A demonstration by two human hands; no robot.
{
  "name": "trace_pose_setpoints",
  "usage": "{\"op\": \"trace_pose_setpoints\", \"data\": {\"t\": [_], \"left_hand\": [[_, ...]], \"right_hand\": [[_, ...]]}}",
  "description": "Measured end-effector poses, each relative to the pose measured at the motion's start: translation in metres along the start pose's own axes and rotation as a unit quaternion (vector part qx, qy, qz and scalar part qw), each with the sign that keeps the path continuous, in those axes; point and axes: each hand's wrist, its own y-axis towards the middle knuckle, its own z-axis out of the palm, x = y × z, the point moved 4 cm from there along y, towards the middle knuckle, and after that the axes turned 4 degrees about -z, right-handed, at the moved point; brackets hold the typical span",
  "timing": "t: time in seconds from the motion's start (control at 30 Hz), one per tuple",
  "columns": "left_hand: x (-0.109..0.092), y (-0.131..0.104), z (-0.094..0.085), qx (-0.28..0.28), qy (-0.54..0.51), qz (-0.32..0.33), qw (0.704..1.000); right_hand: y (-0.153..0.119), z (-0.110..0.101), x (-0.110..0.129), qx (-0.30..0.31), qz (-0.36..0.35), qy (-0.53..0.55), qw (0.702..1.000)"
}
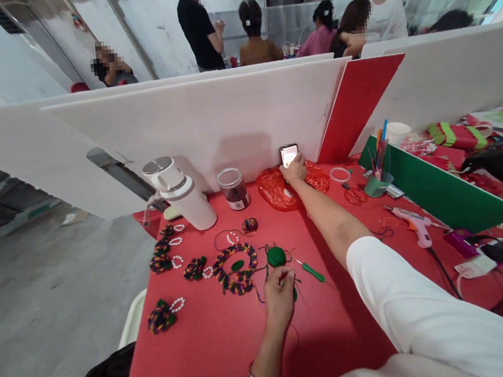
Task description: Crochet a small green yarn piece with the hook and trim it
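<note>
Stretched forward, my right hand (294, 169) touches the lit screen of a phone (289, 154), which stands against the white partition on a crumpled red plastic bag (273, 189). Its fingers are bent over the phone's lower right part. Close to the green yarn ball (275, 256), my left hand (279, 294) has thumb and fingers pinched together; thin strands show near the fingertips, but what it holds is unclear. Right of it lies a green-handled crochet hook (313, 272). A multicoloured braided ring (235, 269) and a small multicoloured yarn ball (250, 225) lie to the left.
Yarn pieces with white bead loops (161, 316) line the left side. Behind them stand a white tumbler (186, 197) and a clear jar (233, 190). Rightward are red scissors (355, 194), a pen cup (377, 183), a glue gun (415, 224) and a green board (445, 186). People are beyond the partition.
</note>
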Motion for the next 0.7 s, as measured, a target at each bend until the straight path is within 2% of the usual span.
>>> {"op": "trace_pose_setpoints", "data": {"t": [0.1, 0.17, 0.23, 0.3, 0.33, 0.37, 0.4, 0.5, 0.6, 0.7], "left_hand": [[0.000, 0.000, 0.000, 0.006, -0.020, -0.008, 1.000], [0.000, -0.001, 0.001, 0.015, -0.035, -0.020, 0.999], [0.001, -0.002, 0.001, 0.017, -0.044, -0.035, 0.998], [0.003, -0.002, 0.001, 0.018, -0.049, -0.041, 0.998], [0.004, -0.001, 0.001, 0.022, -0.056, -0.044, 0.997], [0.005, -0.001, 0.001, 0.023, -0.067, -0.050, 0.996], [0.006, -0.001, 0.001, 0.023, -0.073, -0.057, 0.995], [0.007, 0.000, -0.001, 0.023, -0.082, -0.045, 0.995], [0.006, 0.001, -0.003, 0.016, -0.102, -0.035, 0.994], [0.006, 0.002, -0.002, 0.021, -0.130, -0.041, 0.990]], "right_hand": [[-0.005, -0.013, 0.005, 0.007, 0.015, 0.006, 1.000], [-0.024, -0.029, 0.004, -0.001, -0.023, 0.039, 0.999], [-0.062, -0.048, 0.001, 0.020, -0.148, 0.096, 0.984], [-0.116, -0.064, -0.012, 0.103, -0.245, 0.181, 0.947], [-0.146, -0.072, -0.022, 0.152, -0.260, 0.216, 0.929], [-0.176, -0.078, -0.034, 0.203, -0.257, 0.232, 0.916], [-0.202, -0.085, -0.047, 0.230, -0.237, 0.242, 0.913], [-0.259, -0.095, -0.082, 0.245, -0.184, 0.230, 0.924], [-0.285, -0.088, -0.103, 0.257, -0.137, 0.223, 0.930], [-0.298, -0.075, -0.107, 0.290, -0.111, 0.224, 0.924]]}}
